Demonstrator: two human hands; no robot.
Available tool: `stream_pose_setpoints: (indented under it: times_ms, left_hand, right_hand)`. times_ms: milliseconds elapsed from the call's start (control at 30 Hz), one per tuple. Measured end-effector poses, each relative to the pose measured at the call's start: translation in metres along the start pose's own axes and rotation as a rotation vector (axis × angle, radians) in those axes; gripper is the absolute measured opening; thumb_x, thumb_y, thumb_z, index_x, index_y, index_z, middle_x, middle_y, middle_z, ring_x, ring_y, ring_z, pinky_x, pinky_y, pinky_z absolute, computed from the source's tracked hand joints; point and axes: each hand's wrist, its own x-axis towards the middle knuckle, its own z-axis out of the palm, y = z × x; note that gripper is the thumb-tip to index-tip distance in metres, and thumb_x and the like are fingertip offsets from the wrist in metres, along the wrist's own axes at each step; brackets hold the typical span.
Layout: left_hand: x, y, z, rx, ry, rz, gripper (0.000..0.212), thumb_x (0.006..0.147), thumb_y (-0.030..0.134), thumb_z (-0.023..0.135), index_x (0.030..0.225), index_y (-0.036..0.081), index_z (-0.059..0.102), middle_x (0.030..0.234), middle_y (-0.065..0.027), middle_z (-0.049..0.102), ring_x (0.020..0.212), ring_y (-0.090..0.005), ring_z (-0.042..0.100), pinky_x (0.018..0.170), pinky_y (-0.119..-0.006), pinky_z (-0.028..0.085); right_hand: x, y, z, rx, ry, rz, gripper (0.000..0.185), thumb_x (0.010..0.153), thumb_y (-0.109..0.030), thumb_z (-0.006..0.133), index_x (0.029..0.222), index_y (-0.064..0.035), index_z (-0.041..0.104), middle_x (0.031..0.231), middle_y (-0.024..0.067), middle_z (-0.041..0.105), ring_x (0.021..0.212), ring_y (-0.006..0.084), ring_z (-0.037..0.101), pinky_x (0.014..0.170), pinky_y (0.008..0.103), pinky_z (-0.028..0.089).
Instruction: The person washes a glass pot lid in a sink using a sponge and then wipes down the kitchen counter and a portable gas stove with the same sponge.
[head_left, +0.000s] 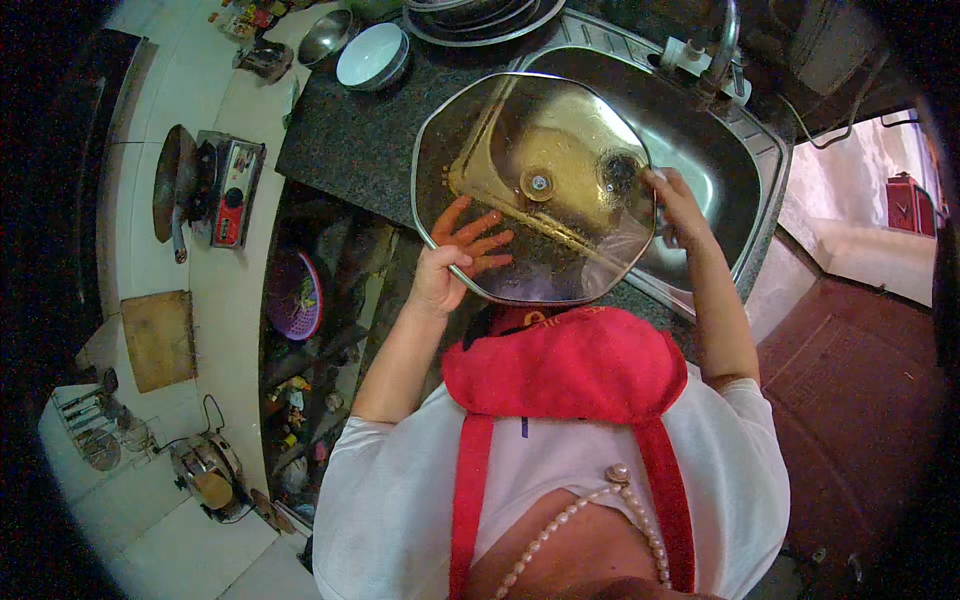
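A wide pot lid (570, 142) of amber-tinted see-through glass, with a metal rim and a small round fitting at its centre, is held up between both hands. It overlaps the near left part of the steel sink (716, 161) and the dark stone counter (345, 127). My left hand (454, 262) grips the lower left rim, thumb on the near face; its spread fingers show through the glass. The right rim is pinched by my right hand (677, 204), whose fingertips are partly hidden. Wet spots mark the glass, and the sink drain shows through or beside it.
A chrome faucet (726, 49) rises behind the sink. White bowls (371, 56), a steel bowl (328, 37) and stacked metal pans (487, 26) stand at the counter's back. Leftward are a portable gas stove (234, 191), a wok (174, 184), a cutting board (159, 341) and a purple basket (296, 296).
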Motion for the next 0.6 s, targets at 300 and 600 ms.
stream_pose_setpoints:
  times_ms: [300, 600]
  left_hand:
    - [0.005, -0.010, -0.015, -0.034, 0.081, 0.012, 0.078, 0.057, -0.004, 0.044, 0.131, 0.012, 0.030, 0.119, -0.0260, 0.043, 0.103, -0.0430, 0.050, 0.078, -0.055, 0.048]
    - [0.014, -0.012, -0.016, 0.024, 0.071, -0.019, 0.081, 0.056, -0.003, 0.043, 0.134, 0.009, 0.025, 0.116, -0.0238, 0.045, 0.102, -0.0408, 0.052, 0.076, -0.048, 0.051]
  right_hand:
    - [0.024, -0.037, 0.039, 0.027, 0.144, -0.490, 0.031, 0.084, -0.024, 0.058, 0.109, -0.0090, 0.048, 0.099, 0.0036, 0.049, 0.086, 0.0113, 0.050, 0.065, 0.0246, 0.046]
    - [0.067, -0.015, 0.113, -1.450, 0.191, -0.559, 0.059, 0.082, -0.035, 0.053, 0.132, -0.0121, 0.031, 0.135, 0.0205, 0.028, 0.123, 0.0411, 0.026, 0.100, 0.0504, 0.025]
